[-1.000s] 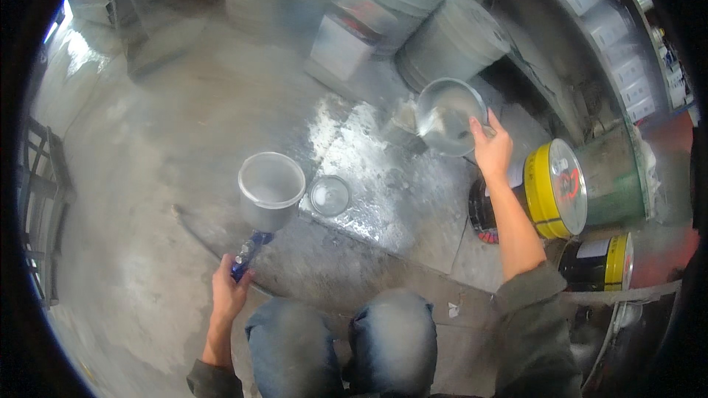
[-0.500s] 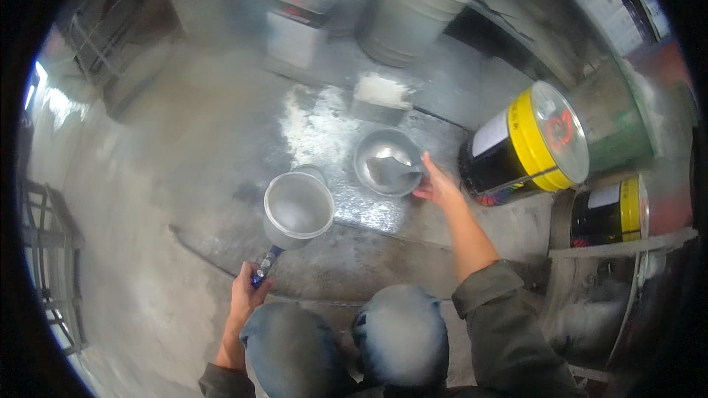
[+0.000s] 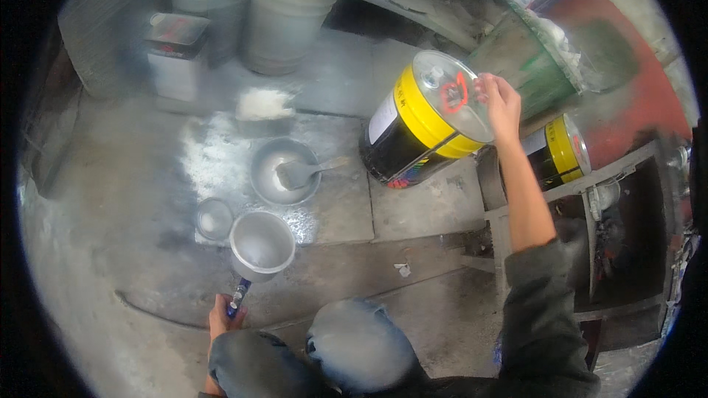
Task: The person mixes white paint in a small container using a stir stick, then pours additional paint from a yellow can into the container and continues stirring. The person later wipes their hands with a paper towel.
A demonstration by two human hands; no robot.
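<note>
Cup (image 3: 263, 268) and blue handle (image 3: 237, 298) are supported by the left hand (image 3: 223, 317), its fingers wrapped round the handle. The cup's mouth faces upward ahead of the knees — presumably so the contents stay in. The right hand (image 3: 503, 109) reaches out to the lid (image 3: 442, 81) of a black-and-yellow drum (image 3: 424, 129); its fingers bend at the lid's edge, but I cannot tell whether they grip anything, so the contact may only steady the drum. Beyond the cup, a grey bowl (image 3: 264, 178) rests on the floor with a scraper (image 3: 296, 175) leaning across its rim, perhaps to keep the handle end clean. Just left sits 1 small round container (image 3: 214, 230).
</note>
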